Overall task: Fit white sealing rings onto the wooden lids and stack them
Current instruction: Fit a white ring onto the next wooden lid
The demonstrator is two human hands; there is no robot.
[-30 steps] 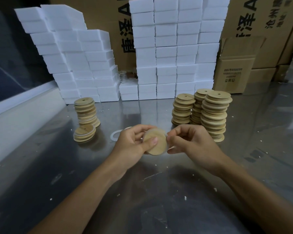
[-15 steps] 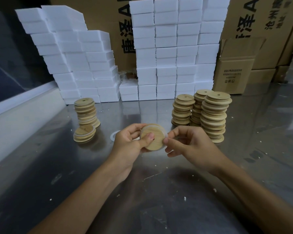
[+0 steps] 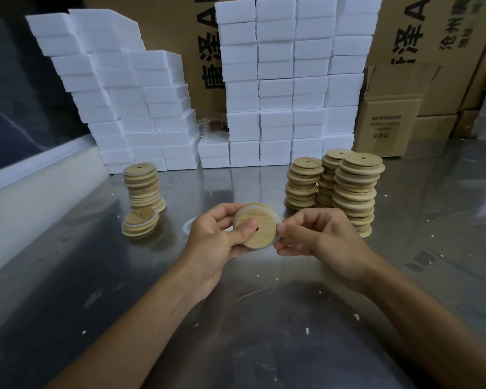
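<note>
My left hand point(image 3: 211, 242) grips a round wooden lid point(image 3: 260, 234) above the steel table, thumb pressed on its face by the small centre hole. A white sealing ring point(image 3: 275, 217) shows around the lid's back edge. My right hand point(image 3: 317, 237) pinches the ring at the lid's right rim. A loose white ring point(image 3: 188, 226) lies on the table just left of my left hand. To the left stand a tall stack of lids with rings point(image 3: 144, 188) and a short stack point(image 3: 139, 224). Three stacks of bare lids point(image 3: 357, 192) stand at the right.
White foam blocks point(image 3: 278, 88) are piled high along the back of the steel table point(image 3: 250, 318). Cardboard boxes point(image 3: 390, 113) stand behind and to the right. A white ledge point(image 3: 34, 192) runs along the left side. Small white crumbs dot the table.
The lid has turned in my hands, its flat face with the hole now tilted toward me. My right fingers have shifted along the rim and pinch the ring at the right edge.
</note>
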